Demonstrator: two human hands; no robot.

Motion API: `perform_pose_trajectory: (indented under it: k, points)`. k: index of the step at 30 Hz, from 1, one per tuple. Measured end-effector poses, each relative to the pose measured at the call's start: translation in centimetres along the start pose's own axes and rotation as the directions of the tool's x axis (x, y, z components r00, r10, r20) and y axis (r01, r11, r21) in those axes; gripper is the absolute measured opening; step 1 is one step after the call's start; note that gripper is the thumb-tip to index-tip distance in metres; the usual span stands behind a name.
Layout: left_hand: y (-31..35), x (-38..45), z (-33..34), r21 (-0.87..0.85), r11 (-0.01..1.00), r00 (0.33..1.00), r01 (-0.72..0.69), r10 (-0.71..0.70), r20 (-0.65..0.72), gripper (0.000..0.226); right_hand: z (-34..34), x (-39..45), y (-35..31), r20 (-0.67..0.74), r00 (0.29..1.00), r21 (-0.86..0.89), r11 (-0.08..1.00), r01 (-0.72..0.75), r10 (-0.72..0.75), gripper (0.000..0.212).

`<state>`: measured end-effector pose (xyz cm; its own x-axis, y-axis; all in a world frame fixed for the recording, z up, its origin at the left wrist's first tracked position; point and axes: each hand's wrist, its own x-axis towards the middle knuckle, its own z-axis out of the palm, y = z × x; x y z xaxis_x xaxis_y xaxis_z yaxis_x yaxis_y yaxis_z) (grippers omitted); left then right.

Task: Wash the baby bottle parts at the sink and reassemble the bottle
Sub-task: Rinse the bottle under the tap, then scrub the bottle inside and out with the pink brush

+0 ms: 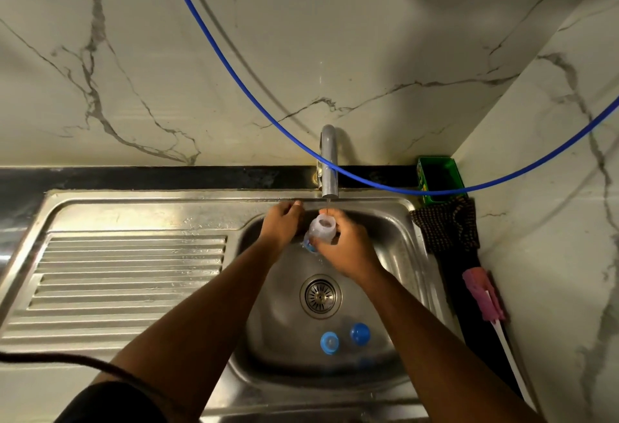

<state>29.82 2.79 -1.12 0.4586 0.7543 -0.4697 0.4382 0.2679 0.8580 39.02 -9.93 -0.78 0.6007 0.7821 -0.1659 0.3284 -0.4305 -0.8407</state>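
Note:
My right hand grips a clear baby bottle with a blue base, its open mouth held under the thin stream from the steel tap. To the left of the bottle, my left hand has its fingers curled by the sink's back edge; whether it touches the bottle is hidden. At the near side of the basin lie a blue collar with its teat and a blue cap.
The drain strainer sits mid-basin. A ribbed draining board lies to the left. On the right counter are a pink bottle brush with a white handle, a dark cloth and a green tub. A blue hose hangs across.

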Motion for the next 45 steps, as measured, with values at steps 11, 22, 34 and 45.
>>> perform_pose_trajectory:
  k: [11,22,34,45]
  points:
    - [5.4,0.4,2.3,0.04,0.99,0.968,-0.133,0.121,0.219,0.045,1.3,-0.3,1.5,-0.007,0.999,0.019,0.999,-0.036,0.036,0.034]
    - [3.8,-0.7,0.6,0.075,0.98,0.937,-0.183,0.15,0.317,0.051,1.9,-1.3,1.8,0.019,0.988,0.247,0.957,-0.154,0.155,0.052]
    - [-8.4,-8.2,-1.1,0.155,0.934,0.901,-0.321,0.251,0.355,0.044,0.2,-8.9,4.2,-0.114,0.939,0.3,0.912,-0.279,0.325,0.047]
    - [-9.4,-10.6,-0.9,0.084,0.951,0.901,-0.297,0.25,0.353,0.053,-11.5,-13.1,17.4,-0.641,0.767,-0.526,0.74,-0.418,-0.023,0.069]
